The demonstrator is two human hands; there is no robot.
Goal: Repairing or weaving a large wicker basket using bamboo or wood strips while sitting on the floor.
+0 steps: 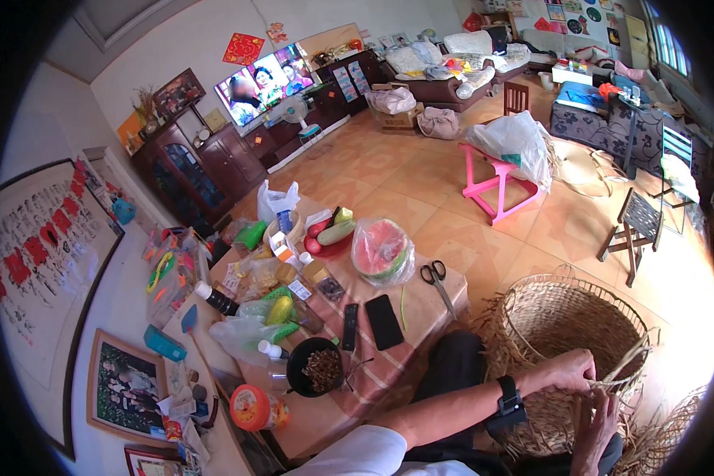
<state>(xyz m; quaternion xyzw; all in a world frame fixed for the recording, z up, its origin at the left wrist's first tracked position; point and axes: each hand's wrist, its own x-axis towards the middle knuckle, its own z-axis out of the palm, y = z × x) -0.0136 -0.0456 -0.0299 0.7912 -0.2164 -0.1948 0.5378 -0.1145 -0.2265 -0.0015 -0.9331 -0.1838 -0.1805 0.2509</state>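
Note:
A large round basket (587,321) of woven straw stands at the lower right, close against my leg, with loose fibre ends bristling from its side. My left hand (567,370) reaches over its near rim, fingers closed on a pale straw strand (625,358) that rises toward the right. Just below, my right hand (596,426) is upright with its fingers pinched at the same rim, on the lower part of the straw. The exact grip of the fingertips is small and partly hidden. A black band with a device (509,394) circles my left wrist.
Left of the basket, a table (444,297) carries scissors (438,287), a black phone (384,322), a wrapped cut watermelon (382,252) and a black bowl (315,366). A second woven piece (674,432) lies lower right. Beyond are a pink stool (496,186) and folding stool (633,230).

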